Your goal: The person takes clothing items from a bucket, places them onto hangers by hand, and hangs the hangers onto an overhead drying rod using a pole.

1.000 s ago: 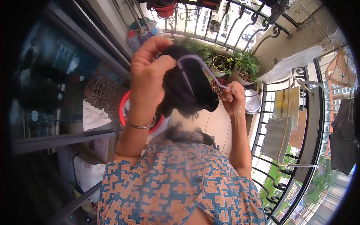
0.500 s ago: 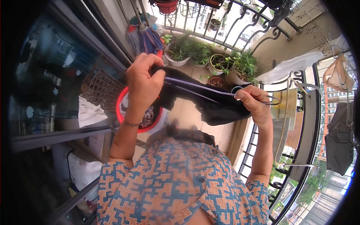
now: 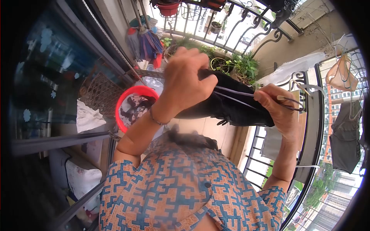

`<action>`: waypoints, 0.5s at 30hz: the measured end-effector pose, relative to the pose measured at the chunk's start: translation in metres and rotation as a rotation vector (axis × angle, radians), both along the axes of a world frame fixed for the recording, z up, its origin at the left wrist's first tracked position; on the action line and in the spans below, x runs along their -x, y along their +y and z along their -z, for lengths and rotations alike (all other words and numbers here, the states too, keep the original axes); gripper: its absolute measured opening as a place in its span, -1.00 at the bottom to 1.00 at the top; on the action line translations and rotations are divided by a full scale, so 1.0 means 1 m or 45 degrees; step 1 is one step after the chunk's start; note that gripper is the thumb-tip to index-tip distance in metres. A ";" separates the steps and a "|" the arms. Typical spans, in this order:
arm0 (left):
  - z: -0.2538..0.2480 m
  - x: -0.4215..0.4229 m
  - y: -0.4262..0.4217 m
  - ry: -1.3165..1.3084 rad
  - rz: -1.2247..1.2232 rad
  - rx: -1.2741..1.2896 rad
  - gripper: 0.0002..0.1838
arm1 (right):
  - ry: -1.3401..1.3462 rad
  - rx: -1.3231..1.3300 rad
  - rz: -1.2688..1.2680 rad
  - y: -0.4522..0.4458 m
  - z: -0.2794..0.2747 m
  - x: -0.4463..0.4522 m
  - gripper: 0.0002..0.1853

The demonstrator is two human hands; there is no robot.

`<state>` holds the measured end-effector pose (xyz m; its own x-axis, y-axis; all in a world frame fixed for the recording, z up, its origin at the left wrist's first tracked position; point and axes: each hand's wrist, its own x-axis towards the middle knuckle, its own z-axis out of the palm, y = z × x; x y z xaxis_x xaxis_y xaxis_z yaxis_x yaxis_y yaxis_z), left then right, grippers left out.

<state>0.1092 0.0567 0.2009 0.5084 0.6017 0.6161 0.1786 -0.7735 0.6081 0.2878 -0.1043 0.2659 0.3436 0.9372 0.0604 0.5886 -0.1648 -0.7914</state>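
A black garment (image 3: 231,106) is stretched between my two hands. My left hand (image 3: 189,79), with a bracelet at its wrist, is closed on the garment's upper left part. My right hand (image 3: 278,107) pinches a pale purple hanger (image 3: 241,92) near its hooked end, and the garment's right end lies against this hand. The hanger's thin bars run across the front of the black cloth toward my left hand. Part of the hanger is hidden behind my left fingers.
A red basin (image 3: 118,111) with clothes stands on the floor at the left. Mops (image 3: 148,44) lean behind it. Potted plants (image 3: 244,67) line the far railing. Grey shorts (image 3: 345,136) and a beige item (image 3: 342,75) hang at the right.
The garment, bunched near my left hand at first, is now spread out. My right hand has moved right with the hanger; my left hand has moved right since the last frame.
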 end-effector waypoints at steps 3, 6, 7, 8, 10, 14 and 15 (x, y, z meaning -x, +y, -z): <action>0.014 -0.012 0.002 -0.005 0.197 0.084 -0.75 | 0.032 -0.053 0.081 -0.003 -0.003 -0.006 -0.84; 0.012 -0.018 -0.005 0.041 0.309 0.159 -0.67 | -0.007 -0.047 0.114 -0.005 -0.010 -0.006 -0.84; 0.011 -0.020 -0.009 0.042 0.322 0.089 -0.64 | -0.002 -0.044 0.134 -0.006 -0.010 -0.008 -0.84; 0.011 -0.022 -0.011 0.045 0.334 0.020 -0.62 | 0.007 0.002 0.168 -0.006 -0.012 -0.011 -0.85; 0.015 -0.028 -0.011 0.099 0.256 -0.065 -0.70 | 0.115 -0.006 0.197 -0.006 -0.016 -0.011 -0.85; 0.011 -0.031 -0.004 -0.014 0.120 -0.235 -0.79 | 0.240 -0.112 0.031 -0.008 -0.021 -0.025 -0.76; 0.009 -0.029 0.000 -0.056 0.083 -0.292 -0.78 | 0.262 -0.115 0.010 -0.009 -0.025 -0.027 -0.74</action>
